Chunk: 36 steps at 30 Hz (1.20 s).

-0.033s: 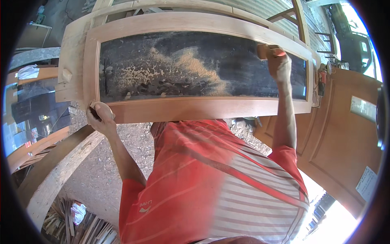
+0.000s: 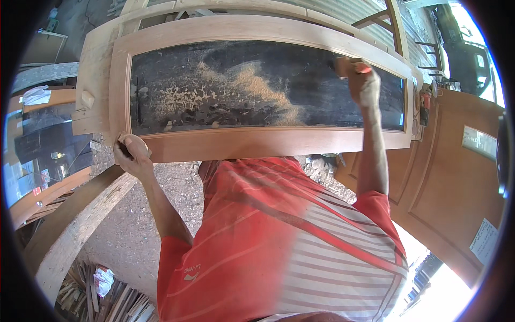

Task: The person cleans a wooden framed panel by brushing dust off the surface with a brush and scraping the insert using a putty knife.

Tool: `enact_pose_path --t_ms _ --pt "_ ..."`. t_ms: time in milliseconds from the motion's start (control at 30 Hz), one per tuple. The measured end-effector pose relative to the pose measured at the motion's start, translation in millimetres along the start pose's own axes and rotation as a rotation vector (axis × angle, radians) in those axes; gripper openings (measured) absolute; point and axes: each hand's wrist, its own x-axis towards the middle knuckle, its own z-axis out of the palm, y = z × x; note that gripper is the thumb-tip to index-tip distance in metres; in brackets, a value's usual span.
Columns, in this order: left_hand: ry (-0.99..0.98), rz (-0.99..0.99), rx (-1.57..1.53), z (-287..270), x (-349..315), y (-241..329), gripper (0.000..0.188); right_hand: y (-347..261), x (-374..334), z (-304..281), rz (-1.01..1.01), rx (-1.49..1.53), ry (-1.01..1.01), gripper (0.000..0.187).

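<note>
A long wooden frame (image 2: 257, 144) surrounds a dark panel (image 2: 316, 91) and lies on planks in front of me. Light brown dust (image 2: 263, 88) is spread over the panel's middle and left. My left hand (image 2: 133, 153) is curled at the frame's near left corner, its fingers partly hidden. At the far right of the panel, my right hand (image 2: 366, 88) is closed around a small brown block-like thing (image 2: 341, 66). Something orange-red shows at its fingers. The hand is beside the frame's far rail; its exact contact with the wood cannot be made out.
A brown panelled door (image 2: 429, 177) leans at the right, near a power tool (image 2: 426, 102). A glazed frame (image 2: 48, 139) stands at the left. Wood offcuts (image 2: 120, 300) lie at the lower left, below a curved timber (image 2: 75, 225). A small wood block (image 2: 87, 99) rests on the left plank.
My right hand has shifted slightly left along the far rail with the brown block-like thing. My left hand stays at the corner, and the dust looks the same.
</note>
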Motion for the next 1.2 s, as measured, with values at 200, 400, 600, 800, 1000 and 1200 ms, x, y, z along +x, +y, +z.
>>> enact_pose_path --t_ms 200,400,600,800,1000,1200 --pt "-0.035 0.027 0.001 3 2 6 0.049 -126 -48 65 -0.323 0.159 -0.117 0.014" --pt "-0.033 -0.034 -0.009 -4 -1 4 0.048 -93 -63 33 0.037 0.661 -0.125 0.015" --pt "0.010 0.069 0.079 4 3 15 0.047 -51 -82 34 0.020 -0.040 0.014 0.009" --pt "-0.054 -0.029 0.022 1 3 16 0.045 -172 -110 57 -0.252 0.324 -0.085 0.017" --pt "-0.068 0.024 0.027 -7 6 29 0.042 -58 -96 -21 0.225 0.297 0.133 0.017" --pt "-0.052 0.068 0.031 -1 10 23 0.041 -55 -136 28 0.135 -0.159 0.083 0.008"
